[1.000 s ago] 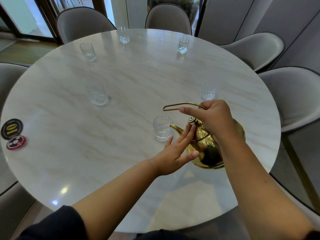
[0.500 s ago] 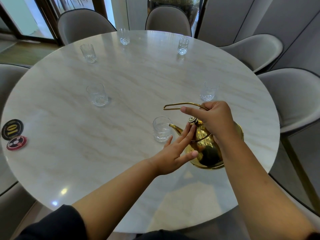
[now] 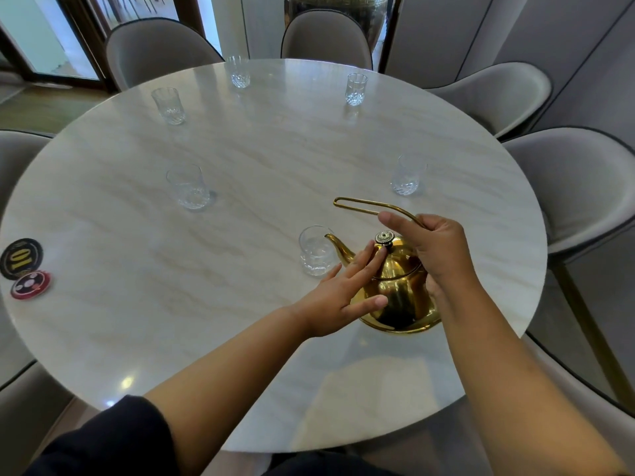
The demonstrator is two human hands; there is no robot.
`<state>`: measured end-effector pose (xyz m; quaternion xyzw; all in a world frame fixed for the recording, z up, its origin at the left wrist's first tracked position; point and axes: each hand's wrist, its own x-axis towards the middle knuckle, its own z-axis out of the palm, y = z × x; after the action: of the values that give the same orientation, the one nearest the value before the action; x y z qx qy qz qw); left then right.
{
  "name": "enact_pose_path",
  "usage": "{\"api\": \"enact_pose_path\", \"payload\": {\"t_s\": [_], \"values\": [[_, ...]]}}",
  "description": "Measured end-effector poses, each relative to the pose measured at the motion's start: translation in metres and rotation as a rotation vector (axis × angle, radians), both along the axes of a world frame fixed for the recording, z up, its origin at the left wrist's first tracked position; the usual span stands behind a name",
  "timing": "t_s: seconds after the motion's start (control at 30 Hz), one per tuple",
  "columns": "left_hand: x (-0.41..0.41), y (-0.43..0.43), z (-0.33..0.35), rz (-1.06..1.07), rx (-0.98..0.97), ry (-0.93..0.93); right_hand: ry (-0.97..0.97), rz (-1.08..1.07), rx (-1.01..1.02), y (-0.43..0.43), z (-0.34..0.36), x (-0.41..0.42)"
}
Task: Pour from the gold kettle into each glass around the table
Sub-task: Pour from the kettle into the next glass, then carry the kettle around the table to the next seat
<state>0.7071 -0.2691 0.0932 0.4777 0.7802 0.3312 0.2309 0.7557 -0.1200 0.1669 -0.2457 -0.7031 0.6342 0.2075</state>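
Note:
The gold kettle (image 3: 398,297) is tilted on the round marble table (image 3: 240,269), its spout over the rim of the nearest glass (image 3: 316,250). My right hand (image 3: 433,249) grips the kettle's thin wire handle. My left hand (image 3: 347,293) lies with straight fingers against the lid, just below the knob, thumb on the kettle's body. Several more clear glasses stand around the table: one at the left middle (image 3: 188,187), one at the right (image 3: 407,175), and three along the far edge (image 3: 168,105) (image 3: 239,72) (image 3: 356,89).
Two round coasters, a black one (image 3: 20,258) and a red one (image 3: 31,285), lie at the table's left edge. Grey upholstered chairs (image 3: 580,187) ring the table. A large vase (image 3: 335,3) and glass doors stand behind the far chairs.
The kettle has tipped a little further toward the nearest glass, its spout now at the rim. Both hands keep the same hold.

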Motion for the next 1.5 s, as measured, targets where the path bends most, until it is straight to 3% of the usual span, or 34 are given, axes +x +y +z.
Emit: {"api": "enact_pose_path", "payload": {"t_s": [0.37,0.53,0.73,1.03,1.5], "values": [[0.021,-0.013,0.007,-0.014,-0.03,0.131,0.131,-0.062,-0.36,-0.011,-0.005,0.043],[0.052,-0.028,0.006,0.039,-0.036,0.223,0.149,-0.079,-0.387,-0.029,-0.005,0.069],[0.097,-0.055,-0.01,0.102,0.063,0.2,0.146,-0.086,-0.41,-0.057,-0.017,0.108],[0.184,-0.104,-0.018,0.194,0.106,0.223,0.122,0.123,-0.487,-0.096,-0.033,0.185],[0.398,-0.208,-0.02,0.481,0.076,0.329,0.072,0.485,-0.585,-0.205,0.002,0.351]]}}
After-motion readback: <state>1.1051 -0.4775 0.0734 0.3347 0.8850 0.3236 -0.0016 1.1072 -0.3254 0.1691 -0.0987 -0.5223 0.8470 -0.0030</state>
